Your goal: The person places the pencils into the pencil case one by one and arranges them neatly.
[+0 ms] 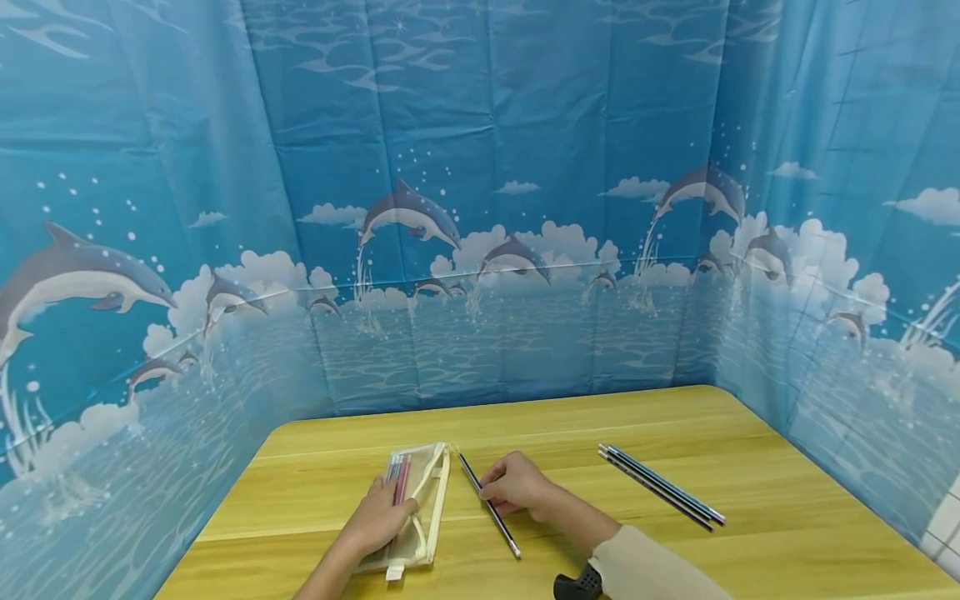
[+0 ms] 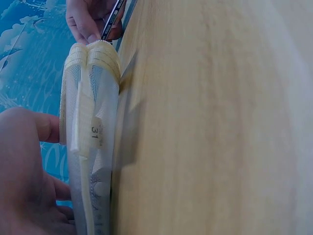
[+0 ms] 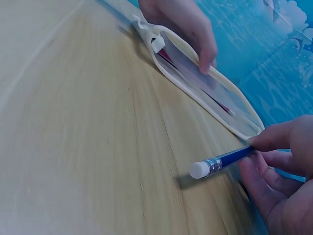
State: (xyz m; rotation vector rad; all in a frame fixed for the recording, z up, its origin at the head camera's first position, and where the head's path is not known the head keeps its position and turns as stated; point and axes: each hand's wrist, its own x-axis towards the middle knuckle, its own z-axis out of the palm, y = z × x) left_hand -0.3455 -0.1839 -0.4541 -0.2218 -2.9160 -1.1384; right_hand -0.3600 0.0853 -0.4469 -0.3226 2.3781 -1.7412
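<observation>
A cream mesh zip pencil case (image 1: 441,502) lies on the table with its mouth parted. My left hand (image 1: 378,515) holds it, with the thumb over the rim and the other fingers on the outer side. Several pencils (image 1: 402,473) in pink and grey show at its far end. Just right of the case, my right hand (image 1: 519,483) pinches a dark blue pencil (image 1: 501,528) near its middle. In the right wrist view, that pencil's white eraser (image 3: 199,170) in a silver band points away from the case opening.
Several dark and blue-green pencils (image 1: 662,487) lie side by side on the right of the yellow wooden table (image 1: 570,417). A dolphin-print curtain (image 1: 525,333) surrounds the table's back and sides. A black object (image 1: 577,583) sits by the right sleeve.
</observation>
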